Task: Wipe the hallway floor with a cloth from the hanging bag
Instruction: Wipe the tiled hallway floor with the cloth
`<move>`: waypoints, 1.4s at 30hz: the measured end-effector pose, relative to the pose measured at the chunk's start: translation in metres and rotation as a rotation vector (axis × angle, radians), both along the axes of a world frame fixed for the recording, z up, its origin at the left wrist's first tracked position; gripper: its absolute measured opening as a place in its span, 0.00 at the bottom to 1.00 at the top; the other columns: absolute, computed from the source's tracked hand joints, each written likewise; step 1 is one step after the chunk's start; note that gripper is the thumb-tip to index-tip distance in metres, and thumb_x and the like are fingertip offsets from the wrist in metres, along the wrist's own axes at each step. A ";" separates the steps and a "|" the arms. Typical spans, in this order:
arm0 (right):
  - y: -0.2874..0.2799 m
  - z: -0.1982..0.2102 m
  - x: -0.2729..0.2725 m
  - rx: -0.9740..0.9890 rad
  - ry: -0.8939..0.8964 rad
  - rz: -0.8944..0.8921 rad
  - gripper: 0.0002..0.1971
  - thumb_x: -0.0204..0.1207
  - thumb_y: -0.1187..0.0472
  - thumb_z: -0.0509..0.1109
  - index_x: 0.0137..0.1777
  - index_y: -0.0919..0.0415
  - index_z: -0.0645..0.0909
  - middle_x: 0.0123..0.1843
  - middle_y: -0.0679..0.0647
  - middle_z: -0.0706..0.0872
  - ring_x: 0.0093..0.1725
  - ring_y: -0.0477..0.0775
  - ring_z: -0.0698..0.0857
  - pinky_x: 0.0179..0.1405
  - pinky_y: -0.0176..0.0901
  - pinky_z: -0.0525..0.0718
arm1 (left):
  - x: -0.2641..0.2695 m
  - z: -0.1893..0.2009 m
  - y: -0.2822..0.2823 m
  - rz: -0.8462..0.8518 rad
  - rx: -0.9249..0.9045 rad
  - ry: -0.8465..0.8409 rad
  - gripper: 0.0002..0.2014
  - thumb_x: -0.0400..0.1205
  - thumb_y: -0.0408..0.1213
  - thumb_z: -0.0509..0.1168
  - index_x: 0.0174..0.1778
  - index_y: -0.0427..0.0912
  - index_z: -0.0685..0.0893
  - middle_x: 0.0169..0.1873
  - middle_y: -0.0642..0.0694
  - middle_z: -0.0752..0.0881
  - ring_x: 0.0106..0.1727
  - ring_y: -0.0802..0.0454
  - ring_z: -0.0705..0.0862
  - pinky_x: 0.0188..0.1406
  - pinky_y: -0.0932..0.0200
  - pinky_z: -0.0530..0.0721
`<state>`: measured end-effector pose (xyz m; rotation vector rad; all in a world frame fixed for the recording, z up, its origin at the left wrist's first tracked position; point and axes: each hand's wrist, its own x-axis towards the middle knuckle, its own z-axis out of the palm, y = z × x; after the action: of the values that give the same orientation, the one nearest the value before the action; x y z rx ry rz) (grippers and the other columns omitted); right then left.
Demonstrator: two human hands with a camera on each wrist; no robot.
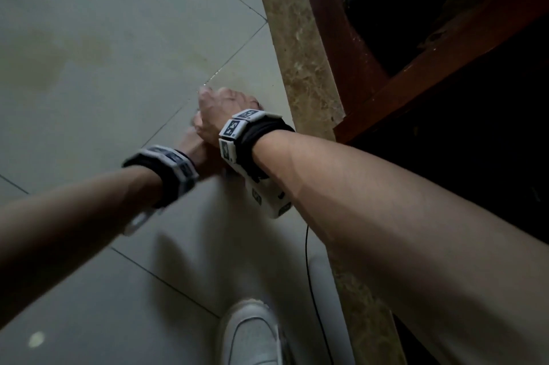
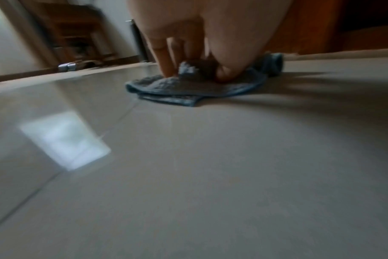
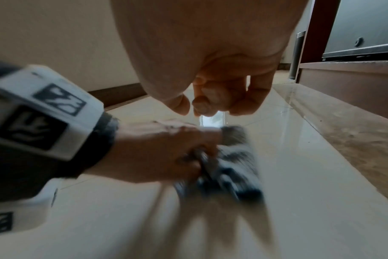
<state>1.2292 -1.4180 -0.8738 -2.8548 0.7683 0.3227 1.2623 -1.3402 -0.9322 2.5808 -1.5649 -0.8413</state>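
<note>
A folded blue-grey towel cloth (image 2: 188,89) is lying flat on the shiny pale tiled floor (image 2: 210,175), near a brown speckled stone strip (image 1: 300,46) that is running beside a dark red wooden frame (image 1: 341,37).

The left hand (image 2: 199,43) is pressing down on the cloth. Its fingers (image 2: 164,57) are pointing down, with the tips pushing into the cloth and the thumb holding the other side, so the hand is pinching a little bump of cloth between them. In the left wrist view the long side of the cloth is lying left to right, and one rolled-up end (image 2: 273,64) is poking out to the right, toward the wooden frame.

The right hand (image 3: 219,92) is hanging just above the left hand and the cloth (it is not touching either one in the right wrist view). Its fingers are curling in loosely and holding nothing.

From the head camera the hands are hiding the cloth, and the left hand is blurry, so it is hard to tell how tight its grip is. A white shoe (image 1: 252,335) is standing on the tiles close to the arms, and a thin black wire (image 1: 309,269) is hanging beside it.
</note>
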 end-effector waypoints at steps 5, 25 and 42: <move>-0.008 0.004 -0.001 0.017 -0.036 -0.054 0.18 0.81 0.52 0.61 0.68 0.58 0.75 0.63 0.58 0.85 0.61 0.62 0.84 0.47 0.46 0.70 | 0.056 -0.026 -0.006 0.305 -0.143 -0.302 0.14 0.84 0.40 0.60 0.59 0.34 0.75 0.55 0.32 0.80 0.57 0.32 0.77 0.46 0.40 0.82; 0.011 0.009 0.018 -0.039 0.004 0.052 0.18 0.81 0.52 0.61 0.68 0.57 0.76 0.65 0.56 0.84 0.62 0.61 0.84 0.46 0.45 0.72 | 0.131 -0.031 0.056 0.071 -0.269 -0.256 0.14 0.73 0.35 0.74 0.50 0.40 0.79 0.46 0.34 0.83 0.47 0.33 0.82 0.37 0.44 0.80; 0.125 0.015 0.103 0.057 0.035 0.388 0.15 0.80 0.50 0.64 0.60 0.57 0.81 0.57 0.57 0.87 0.56 0.62 0.86 0.42 0.44 0.74 | 0.101 -0.025 0.200 -0.331 -0.373 -0.178 0.17 0.75 0.41 0.57 0.56 0.44 0.85 0.54 0.46 0.85 0.48 0.40 0.84 0.37 0.51 0.88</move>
<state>1.3326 -1.2927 -0.8590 -2.9351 0.1987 0.4355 1.3634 -1.1400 -0.9576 2.2181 -2.0079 -0.2866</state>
